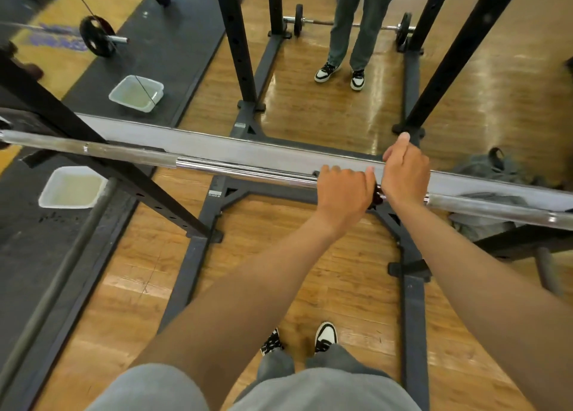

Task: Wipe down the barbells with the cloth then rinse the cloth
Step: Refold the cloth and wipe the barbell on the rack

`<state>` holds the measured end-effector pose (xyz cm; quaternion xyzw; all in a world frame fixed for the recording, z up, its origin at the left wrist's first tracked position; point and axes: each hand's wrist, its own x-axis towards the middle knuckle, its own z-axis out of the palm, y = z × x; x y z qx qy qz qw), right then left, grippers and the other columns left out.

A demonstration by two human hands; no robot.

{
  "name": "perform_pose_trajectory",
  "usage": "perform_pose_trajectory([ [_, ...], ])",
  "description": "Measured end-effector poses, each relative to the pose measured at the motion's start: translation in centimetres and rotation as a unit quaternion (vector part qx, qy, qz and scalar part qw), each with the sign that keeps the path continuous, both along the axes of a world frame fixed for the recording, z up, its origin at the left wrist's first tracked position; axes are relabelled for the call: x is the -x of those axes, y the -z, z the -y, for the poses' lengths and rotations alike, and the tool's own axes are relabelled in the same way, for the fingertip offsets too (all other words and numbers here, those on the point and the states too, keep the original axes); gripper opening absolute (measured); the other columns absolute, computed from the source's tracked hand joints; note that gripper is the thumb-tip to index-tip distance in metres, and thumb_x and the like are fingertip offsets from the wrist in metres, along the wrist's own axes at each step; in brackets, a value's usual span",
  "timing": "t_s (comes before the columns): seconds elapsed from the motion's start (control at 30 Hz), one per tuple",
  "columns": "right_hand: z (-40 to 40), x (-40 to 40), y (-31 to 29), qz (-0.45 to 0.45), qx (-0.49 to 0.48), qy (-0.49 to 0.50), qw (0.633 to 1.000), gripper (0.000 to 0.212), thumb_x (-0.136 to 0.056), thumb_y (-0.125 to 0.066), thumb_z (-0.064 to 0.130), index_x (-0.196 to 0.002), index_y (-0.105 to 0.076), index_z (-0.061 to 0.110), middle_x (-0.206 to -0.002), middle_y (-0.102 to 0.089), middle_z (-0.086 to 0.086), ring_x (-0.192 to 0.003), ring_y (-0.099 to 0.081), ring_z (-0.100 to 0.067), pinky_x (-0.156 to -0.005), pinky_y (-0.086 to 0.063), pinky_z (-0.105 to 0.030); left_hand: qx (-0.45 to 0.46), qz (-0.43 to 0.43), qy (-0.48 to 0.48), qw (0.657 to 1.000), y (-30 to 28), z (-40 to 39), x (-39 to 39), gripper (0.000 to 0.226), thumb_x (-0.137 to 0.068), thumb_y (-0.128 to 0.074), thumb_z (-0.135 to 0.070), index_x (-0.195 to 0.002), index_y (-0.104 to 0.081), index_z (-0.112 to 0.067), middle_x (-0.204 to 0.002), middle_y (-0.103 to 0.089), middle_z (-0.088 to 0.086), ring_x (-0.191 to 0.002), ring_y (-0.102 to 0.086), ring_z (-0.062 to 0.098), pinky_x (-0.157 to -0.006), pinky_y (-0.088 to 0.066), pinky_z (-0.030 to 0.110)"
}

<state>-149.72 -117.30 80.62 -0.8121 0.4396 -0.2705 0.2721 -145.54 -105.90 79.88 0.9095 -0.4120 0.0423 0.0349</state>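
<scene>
- the fingers (347, 172) of the left hand (342, 193) curl over the top of the barbell (242, 169) and grip it, most likely to keep the bar from rolling while the other hand works.
- the right hand (404, 170) sits touching the left, its fingers wrapped around the same bar; a small dark reddish bit (376, 195) shows between the two wrists, which i take to be the cloth bunched around the steel, though too little shows to be sure.
- both forearms reach forward from the body, so the bar lies at a comfortable height for sliding the hands along it.
- the barbell rests across a dark rack (139, 190), running from the left edge to the right edge; held up this way its whole shaft is free to wipe, and the hands are right of its middle.
- on the floor to the left, near the rack's leg, stands a white tub (46, 198) of cloudy water, presumably placed close by for rinsing the cloth later.
- just behind the bar runs the bottom frame of a wall mirror (248, 145); the second tub, the standing legs and the rack posts beyond it look like reflections.
- a grey bag (493, 169) lies on the floor to the right, out of the way.
- further off, plate-loaded bars (99, 37) lie on the black mat, maybe next to wipe.
- judging from this, wiping is under way and rinsing is not yet begun.
</scene>
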Motion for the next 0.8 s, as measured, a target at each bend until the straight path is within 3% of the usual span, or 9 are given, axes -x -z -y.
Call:
perform_pose_trajectory([
  [0.17, 0.2, 0.5, 0.3, 0.062, -0.011, -0.010, 0.998, 0.068, -0.110, -0.020, 0.037, -0.070, -0.069, 0.012, -0.072, -0.068, -0.007, -0.076, -0.062, -0.029, -0.070, -0.036, -0.034, 0.009, 0.101, 0.060, 0.993, 1.1, -3.4, -3.9, 0.050, -0.100, -0.025, -0.022, -0.073, -0.066, -0.016, -0.056, -0.060, 0.009, -0.051, -0.057, 0.031, -0.060, -0.027, 0.035],
  [0.23, 0.2, 0.7, 0.2, 0.082, -0.022, -0.009, 0.996, 0.067, -0.109, -0.021, 0.037, -0.069, -0.068, 0.012, -0.068, -0.065, -0.003, -0.071, -0.059, -0.024, -0.068, -0.031, -0.031, 0.013, 0.118, 0.004, 0.993, 1.4, -5.7, -5.4, 0.049, -0.102, -0.026, -0.018, -0.072, -0.065, -0.012, -0.055, -0.058, 0.009, -0.052, -0.054, 0.030, -0.060, -0.028, 0.037],
  [0.37, 0.0, 0.9, 0.3, 0.130, -0.009, -0.012, 0.991, 0.060, -0.104, -0.023, 0.041, -0.071, -0.062, 0.009, -0.065, -0.061, -0.005, -0.064, -0.054, -0.023, -0.061, -0.035, -0.037, 0.083, 0.035, -0.145, 0.985, 0.7, -3.1, -2.8, 0.056, -0.103, -0.034, -0.026, -0.053, -0.056, -0.013, -0.054, -0.060, 0.007, -0.060, -0.055, 0.030, -0.070, -0.038, 0.042],
  [0.53, 1.0, 1.6, 0.9, 0.165, -0.004, -0.020, 0.986, 0.041, -0.099, -0.035, 0.033, -0.074, -0.055, 0.007, -0.071, -0.057, -0.006, -0.068, -0.051, -0.026, -0.062, -0.037, -0.043, 0.055, 0.001, -0.041, 0.998, 0.5, 2.9, 3.5, 0.055, -0.101, -0.029, -0.031, -0.062, -0.066, -0.018, -0.064, -0.068, 0.001, -0.069, -0.059, 0.030, -0.072, -0.037, 0.042],
  [0.67, 0.6, 1.8, 1.0, 0.161, -0.002, -0.048, 0.986, 0.036, -0.097, -0.035, 0.029, -0.074, -0.053, 0.007, -0.074, -0.056, -0.006, -0.073, -0.051, -0.026, -0.062, -0.029, -0.039, 0.004, 0.095, 0.014, 0.995, 0.9, -1.1, -0.8, 0.044, -0.099, -0.031, -0.024, -0.071, -0.065, -0.019, -0.064, -0.067, 0.005, -0.063, -0.058, 0.031, -0.065, -0.031, 0.038],
  [0.73, 0.5, 1.7, 0.7, 0.147, 0.004, -0.049, 0.988, 0.037, -0.097, -0.032, 0.029, -0.075, -0.053, 0.008, -0.075, -0.055, -0.005, -0.074, -0.049, -0.025, -0.064, -0.022, -0.035, -0.017, 0.126, -0.011, 0.992, 1.2, -4.4, -3.6, 0.039, -0.095, -0.027, -0.018, -0.072, -0.057, -0.017, -0.061, -0.063, 0.006, -0.060, -0.050, 0.029, -0.064, -0.026, 0.038],
  [0.8, 0.3, 1.5, 0.4, 0.133, 0.012, -0.045, 0.990, 0.039, -0.098, -0.031, 0.032, -0.075, -0.053, 0.009, -0.076, -0.055, -0.005, -0.075, -0.047, -0.024, -0.064, -0.021, -0.034, 0.027, 0.118, -0.081, 0.989, 1.3, -5.7, -4.4, 0.043, -0.097, -0.025, -0.017, -0.063, -0.052, -0.015, -0.057, -0.058, 0.007, -0.060, -0.047, 0.029, -0.065, -0.027, 0.039],
])
